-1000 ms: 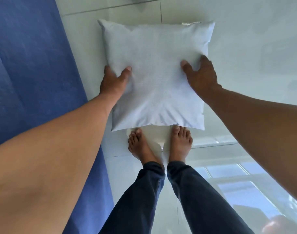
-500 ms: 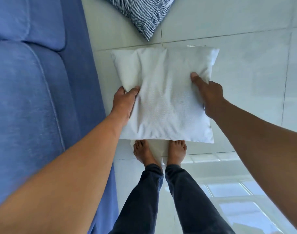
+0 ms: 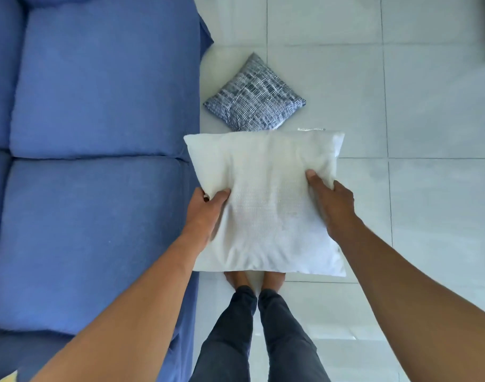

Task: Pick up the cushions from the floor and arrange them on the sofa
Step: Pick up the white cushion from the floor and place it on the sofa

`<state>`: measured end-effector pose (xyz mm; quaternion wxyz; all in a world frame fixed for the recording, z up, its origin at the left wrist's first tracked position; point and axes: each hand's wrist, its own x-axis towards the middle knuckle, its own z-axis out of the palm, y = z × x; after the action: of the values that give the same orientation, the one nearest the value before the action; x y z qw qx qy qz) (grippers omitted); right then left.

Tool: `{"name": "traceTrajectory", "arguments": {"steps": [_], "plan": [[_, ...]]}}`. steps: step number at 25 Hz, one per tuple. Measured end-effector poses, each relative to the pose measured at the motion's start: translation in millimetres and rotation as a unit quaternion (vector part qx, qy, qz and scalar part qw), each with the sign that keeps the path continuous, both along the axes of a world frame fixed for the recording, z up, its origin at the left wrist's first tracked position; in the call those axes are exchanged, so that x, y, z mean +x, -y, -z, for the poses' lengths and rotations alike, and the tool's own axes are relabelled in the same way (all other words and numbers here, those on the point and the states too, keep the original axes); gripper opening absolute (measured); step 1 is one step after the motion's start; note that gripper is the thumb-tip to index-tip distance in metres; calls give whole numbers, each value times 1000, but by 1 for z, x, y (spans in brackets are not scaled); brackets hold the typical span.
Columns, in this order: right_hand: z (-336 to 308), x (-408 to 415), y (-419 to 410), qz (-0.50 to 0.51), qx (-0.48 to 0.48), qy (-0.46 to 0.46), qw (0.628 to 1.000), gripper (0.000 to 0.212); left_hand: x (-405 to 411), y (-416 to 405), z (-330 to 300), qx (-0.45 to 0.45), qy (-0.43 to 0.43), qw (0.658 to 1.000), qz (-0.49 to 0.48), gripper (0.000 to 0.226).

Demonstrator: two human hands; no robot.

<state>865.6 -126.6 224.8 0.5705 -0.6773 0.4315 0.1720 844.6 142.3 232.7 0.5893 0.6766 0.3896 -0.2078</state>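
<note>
white cushion (image 3: 266, 199) now higher, left hand (image 3: 205, 213) and right hand (image 3: 332, 205) clamped on its sides

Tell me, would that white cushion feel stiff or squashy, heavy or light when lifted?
Probably squashy: the white cushion dimples and creases where the left hand and right hand pinch its sides. Likely light, since thumbs and fingertips alone hold it. It seems to keep its square shape rather than drooping.

Home living room: blue sofa (image 3: 98, 133), tiled floor (image 3: 428, 188)
</note>
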Motion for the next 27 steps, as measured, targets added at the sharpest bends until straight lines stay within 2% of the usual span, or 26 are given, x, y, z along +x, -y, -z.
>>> {"name": "traceTrajectory", "arguments": {"steps": [6, 10, 17, 22, 25, 27], "plan": [[-119, -15, -28, -59, 14, 66, 996, 58, -35, -31, -120, -16, 54, 997, -49, 40], [-166, -2, -68, -122, 32, 111, 986, 56, -58, -64, -162, -25, 87, 989, -114, 33], [-195, 32, -175, -246, 47, 139, 958, 35, -91, -146, -176, -47, 119, 961, -246, 55], [-188, 50, -265, -363, 55, 126, 922, 26, -118, -212, -171, -47, 107, 935, -334, 39], [-185, 59, -330, -426, 52, 126, 894, 28, -137, -252, -167, -44, 102, 917, -383, 41], [-186, 57, -368, -453, 60, 128, 880, 21, -151, -271, -170, -44, 109, 907, -404, 45]]}}
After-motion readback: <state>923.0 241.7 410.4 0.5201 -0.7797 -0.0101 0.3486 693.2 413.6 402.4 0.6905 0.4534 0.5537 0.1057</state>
